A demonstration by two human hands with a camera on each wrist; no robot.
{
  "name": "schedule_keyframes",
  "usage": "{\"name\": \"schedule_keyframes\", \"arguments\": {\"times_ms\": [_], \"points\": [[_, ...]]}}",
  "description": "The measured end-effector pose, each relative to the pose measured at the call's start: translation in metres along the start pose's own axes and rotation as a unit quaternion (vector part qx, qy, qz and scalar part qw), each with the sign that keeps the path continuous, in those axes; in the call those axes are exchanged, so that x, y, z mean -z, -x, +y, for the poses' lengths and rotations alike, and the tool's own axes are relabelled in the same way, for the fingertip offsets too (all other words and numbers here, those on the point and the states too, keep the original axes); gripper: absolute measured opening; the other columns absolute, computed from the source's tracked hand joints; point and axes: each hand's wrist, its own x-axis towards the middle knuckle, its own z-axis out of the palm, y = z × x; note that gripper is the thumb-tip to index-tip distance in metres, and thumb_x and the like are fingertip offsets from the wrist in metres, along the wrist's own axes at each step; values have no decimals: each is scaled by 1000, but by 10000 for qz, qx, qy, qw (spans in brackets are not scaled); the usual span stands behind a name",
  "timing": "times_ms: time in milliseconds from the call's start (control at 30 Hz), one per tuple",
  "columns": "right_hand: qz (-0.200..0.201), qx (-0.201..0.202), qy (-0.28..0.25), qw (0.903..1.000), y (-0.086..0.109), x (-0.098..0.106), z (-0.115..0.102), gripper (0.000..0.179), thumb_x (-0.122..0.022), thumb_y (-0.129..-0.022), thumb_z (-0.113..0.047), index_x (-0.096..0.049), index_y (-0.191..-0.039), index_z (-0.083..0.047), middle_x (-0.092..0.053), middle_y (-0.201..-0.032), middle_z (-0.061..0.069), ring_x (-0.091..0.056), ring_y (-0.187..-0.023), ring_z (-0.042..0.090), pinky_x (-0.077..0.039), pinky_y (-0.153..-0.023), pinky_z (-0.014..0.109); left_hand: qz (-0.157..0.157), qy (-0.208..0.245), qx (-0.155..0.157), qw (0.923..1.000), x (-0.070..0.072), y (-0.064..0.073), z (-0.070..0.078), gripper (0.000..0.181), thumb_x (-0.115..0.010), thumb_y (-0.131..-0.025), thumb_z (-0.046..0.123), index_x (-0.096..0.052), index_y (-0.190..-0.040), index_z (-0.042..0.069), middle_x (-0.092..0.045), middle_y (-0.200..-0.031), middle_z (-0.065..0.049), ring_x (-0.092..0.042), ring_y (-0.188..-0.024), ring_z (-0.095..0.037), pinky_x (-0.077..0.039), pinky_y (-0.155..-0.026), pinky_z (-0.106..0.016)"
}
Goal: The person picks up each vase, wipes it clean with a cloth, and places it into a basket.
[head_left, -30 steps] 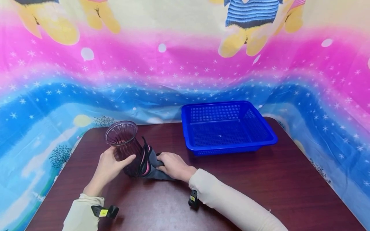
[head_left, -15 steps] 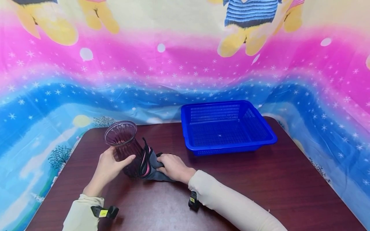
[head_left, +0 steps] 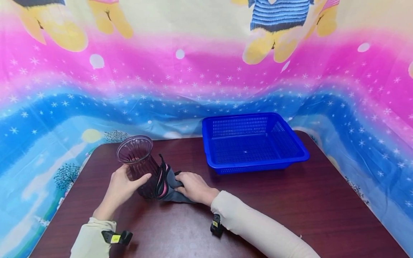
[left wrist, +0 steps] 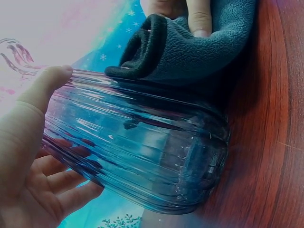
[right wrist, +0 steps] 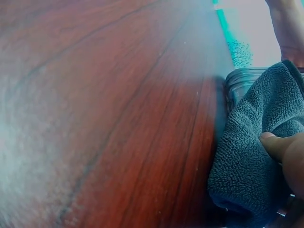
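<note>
A purple-tinted ribbed glass vase (head_left: 146,167) with a flared rim stands at the left of the table in the head view. My left hand (head_left: 122,186) grips it around the narrow upper part, thumb on the near side. In the left wrist view the fingers wrap behind the glass vase (left wrist: 142,147). My right hand (head_left: 195,187) pinches a folded grey cloth (head_left: 176,195) with black edging and a bit of pink showing. That cloth lies against the vase's right side, low down near the tabletop. The right wrist view shows the thumb (right wrist: 278,146) pressed into the fuzzy cloth (right wrist: 244,166).
A blue plastic basket (head_left: 258,165) with perforated walls stands at the back right of the dark red-brown table (head_left: 290,193). Behind the table hangs a colourful printed cloth (head_left: 206,79). Black devices with yellow labels are strapped at both wrists.
</note>
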Motion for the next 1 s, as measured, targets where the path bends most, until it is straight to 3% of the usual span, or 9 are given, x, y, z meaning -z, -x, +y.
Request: {"name": "schedule_keyframes", "arguments": {"times_ms": [200, 433, 800, 1000], "points": [[161, -53, -377, 9991, 0, 2, -1, 14, -74, -91, -25, -73, -105, -23, -70, -100, -8, -62, -88, 4, -52, -77, 27, 49, 70, -75, 9999, -1, 0, -1, 61, -80, -85, 36, -59, -129, -2, -68, -123, -30, -69, -108, -42, -57, -88, -55], [282, -93, -637, 9975, -1, 10, -7, 15, -73, -93, -24, -73, -108, -19, -70, -101, -6, -61, -87, 5, -51, -77, 25, 54, 63, -49, 10000, -1, 0, -1, 61, -80, -86, 36, -59, -128, -2, -68, -123, -29, -70, -108, -41, -58, -88, -54], [526, -82, -684, 9962, -5, 23, -16, 20, -72, -94, -25, -73, -113, -19, -73, -111, -5, -66, -98, 7, -54, -85, 27, 22, 92, -47, 9999, -1, 0, -3, 62, -80, -86, 34, -58, -131, -2, -68, -123, -30, -69, -111, -43, -56, -91, -55], [597, 12, -772, 9952, -7, 30, -20, 20, -72, -94, -25, -72, -113, -18, -72, -110, -4, -65, -96, 8, -53, -84, 27, 71, 76, -146, 9998, -2, -2, -5, 63, -80, -85, 33, -58, -133, -1, -69, -122, -29, -67, -112, -43, -53, -95, -58]]}}
